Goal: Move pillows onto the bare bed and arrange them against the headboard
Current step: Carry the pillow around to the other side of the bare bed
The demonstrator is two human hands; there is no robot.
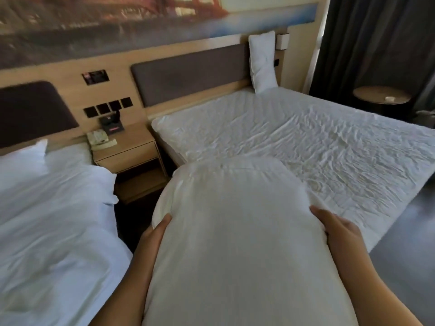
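Head view: both the left hand [157, 228] and right hand [334, 228] grip a white pillow [237, 236] at lower centre, over the bare bed [306, 142]. Best carried flat toward the headboard [188, 74] at upper centre, beside the standing pillow [263, 62], then propped upright.

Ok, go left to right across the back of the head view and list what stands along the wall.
Dark headboard of the made bed → nightstand with a phone on it → headboard of the bare bed → upright pillow → round side table by the curtain.
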